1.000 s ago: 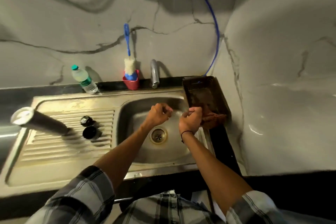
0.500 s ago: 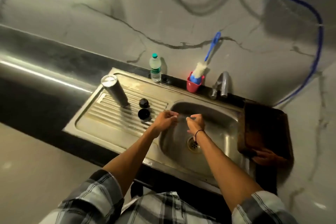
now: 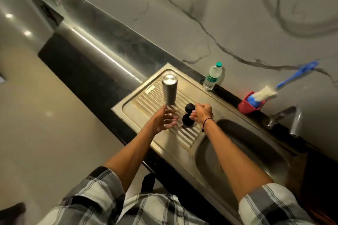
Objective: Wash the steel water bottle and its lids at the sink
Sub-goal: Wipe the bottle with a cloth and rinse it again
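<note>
The steel water bottle [image 3: 169,89] stands upside down on the ribbed drainboard [image 3: 184,135] to the left of the sink basin [image 3: 243,153]. Two black lids lie just to its right, one [image 3: 189,107] farther back and one [image 3: 187,120] nearer. My left hand [image 3: 163,119] hovers just below the bottle's base end, fingers spread, holding nothing. My right hand [image 3: 202,114] is beside the lids with its fingertips at their right edges. It grips neither lid. Motion blurs both hands slightly.
A clear plastic water bottle [image 3: 213,76] stands at the back edge of the sink unit. A red holder [image 3: 247,105] with a blue-handled bottle brush [image 3: 267,92] sits by the tap [image 3: 293,120]. Black countertop [image 3: 87,64] runs to the left.
Both hands have left the basin and moved left over the drainboard, to the bottle and lids. My head has turned left, so the brown tray at the right is out of view.
</note>
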